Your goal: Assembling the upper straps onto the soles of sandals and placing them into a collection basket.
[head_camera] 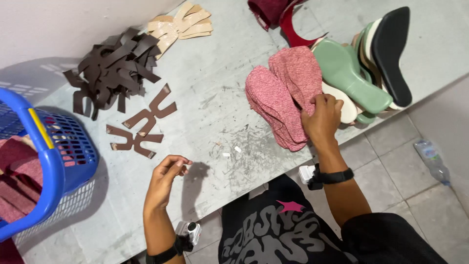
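**A pink insole is being picked from the pile**

The right hand (322, 116) is laid on the pile of pink insoles (283, 98). Its fingers (326, 100) are curled tight on the edge of the top insole, so one insole seems to be pinched. The pile lies on the bench (215, 112), right under those fingers and to their left. Just past the fingers, green soles (349, 78) and a black sole (393, 54) are stacked on edge.

The left hand (166, 178) is held above the bench, with nothing in it. Its fingers (180, 164) are bent close together, and only a narrow gap is left between them. Two brown straps (141, 124) lie flat a little beyond those fingers. Farther off, a heap of dark brown straps (112, 71) and a few tan straps (183, 24) can be seen. A blue basket (44, 161) stands well to the left of the left fingers.

The step in hand looks like the taking of one insole. For the next move, only the top insole would need to be lifted clear, so the grip must be kept thin and the rest of the pile left alone.

No labels or signs can be seen on the bench. A clear plastic bottle (432, 159) lies on the floor, well to the right of the right fingers.
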